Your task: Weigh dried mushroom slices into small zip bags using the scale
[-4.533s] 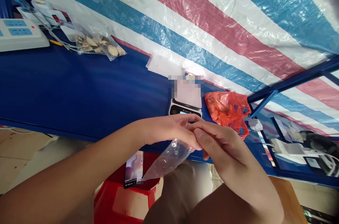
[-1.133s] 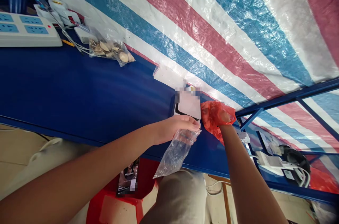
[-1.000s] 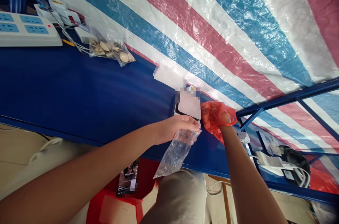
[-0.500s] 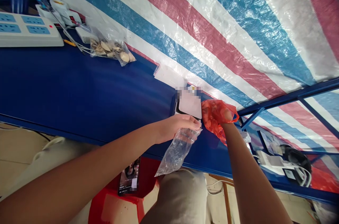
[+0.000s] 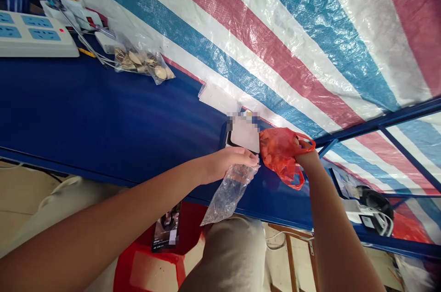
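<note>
Left hand (image 5: 225, 165) pinches the mouth of the crinkly clear plastic bag (image 5: 228, 193), which hangs off the near edge of the blue table (image 5: 103, 117). Right hand (image 5: 306, 156) is fingers-deep in the red plastic bag (image 5: 277, 151), just right of the small white-topped scale (image 5: 244, 134) (grip hidden, can't tell if clenched). I'd hold the clear mouth spread, close beside the red one.

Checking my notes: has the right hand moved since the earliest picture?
Yes. The right hand left the clear bag below the scale, going rightward to the orange bag.
</note>
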### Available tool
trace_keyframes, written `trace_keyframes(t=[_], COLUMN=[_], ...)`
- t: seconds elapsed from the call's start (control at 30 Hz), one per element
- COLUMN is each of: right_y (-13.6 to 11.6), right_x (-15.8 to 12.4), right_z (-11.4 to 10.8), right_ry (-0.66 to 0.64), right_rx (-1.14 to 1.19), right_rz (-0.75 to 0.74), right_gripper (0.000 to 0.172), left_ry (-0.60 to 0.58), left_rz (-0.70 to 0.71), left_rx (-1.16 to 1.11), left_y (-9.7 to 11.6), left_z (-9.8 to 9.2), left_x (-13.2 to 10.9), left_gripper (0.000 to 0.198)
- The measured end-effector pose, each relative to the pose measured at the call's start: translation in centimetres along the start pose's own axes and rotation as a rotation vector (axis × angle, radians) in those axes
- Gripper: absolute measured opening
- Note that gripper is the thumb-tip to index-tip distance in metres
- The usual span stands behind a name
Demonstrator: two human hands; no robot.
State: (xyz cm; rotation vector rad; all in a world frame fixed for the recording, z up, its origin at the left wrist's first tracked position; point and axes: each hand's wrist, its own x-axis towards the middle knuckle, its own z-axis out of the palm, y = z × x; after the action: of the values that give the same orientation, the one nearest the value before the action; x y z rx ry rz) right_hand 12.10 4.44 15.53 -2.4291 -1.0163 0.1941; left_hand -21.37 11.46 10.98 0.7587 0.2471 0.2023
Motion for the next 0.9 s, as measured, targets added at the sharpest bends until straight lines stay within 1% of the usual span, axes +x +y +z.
trace_keyframes(t=[0.07,0.13,0.27,0.33,0.43,0.5,0.57,0.63,0.73,0.8,0.9], right_y=[0.4,0.9,2.4,3.0,2.8,1.2,-1.6,-5.0,-10.1,-12.6,-14.6], right_x=[-1.4,-3.2,-7.9,-10.1,-13.1,-14.7,-15.9,-17.0,-18.2,-18.7,-19.2], right_z=[-1.2,-2.3,-4.0,-4.3,-3.8,-3.2,-2.8,-2.7,-3.2,-3.5,-3.3], right_ry=[-0.023,-0.049,-0.076,-0.066,-0.025,0.005,0.047,0.108,0.214,0.187,0.113], right_rx=[0.025,0.059,0.136,0.206,0.360,0.449,0.511,0.518,0.384,0.323,0.268], right_rz=[0.066,0.123,0.198,0.231,0.242,0.183,0.068,-0.072,-0.237,-0.324,-0.405], right_gripper=[0.028,0.032,0.052,0.059,0.060,0.055,0.049,0.042,0.036,0.032,0.028], left_ry=[0.003,-0.001,-0.021,-0.042,-0.111,-0.156,-0.158,-0.091,0.081,0.154,0.214], left_rz=[0.006,0.007,0.023,0.040,0.063,0.107,0.188,0.292,0.471,0.544,0.565], left_rx=[0.004,0.006,0.016,0.042,0.130,0.225,0.367,0.559,0.859,0.989,1.070], left_y=[0.0,-0.1,-0.1,-0.1,0.2,0.7,1.6,2.6,3.6,3.7,3.1], left_z=[0.0,0.0,0.0,0.0,0.2,0.7,1.5,2.6,4.2,4.8,4.8], left_x=[0.0,0.0,0.0,0.0,-0.2,-0.7,-1.6,-2.9,-4.7,-5.3,-5.1], left_gripper=[0.041,0.041,0.044,0.046,0.051,0.052,0.047,0.041,0.033,0.029,0.024])
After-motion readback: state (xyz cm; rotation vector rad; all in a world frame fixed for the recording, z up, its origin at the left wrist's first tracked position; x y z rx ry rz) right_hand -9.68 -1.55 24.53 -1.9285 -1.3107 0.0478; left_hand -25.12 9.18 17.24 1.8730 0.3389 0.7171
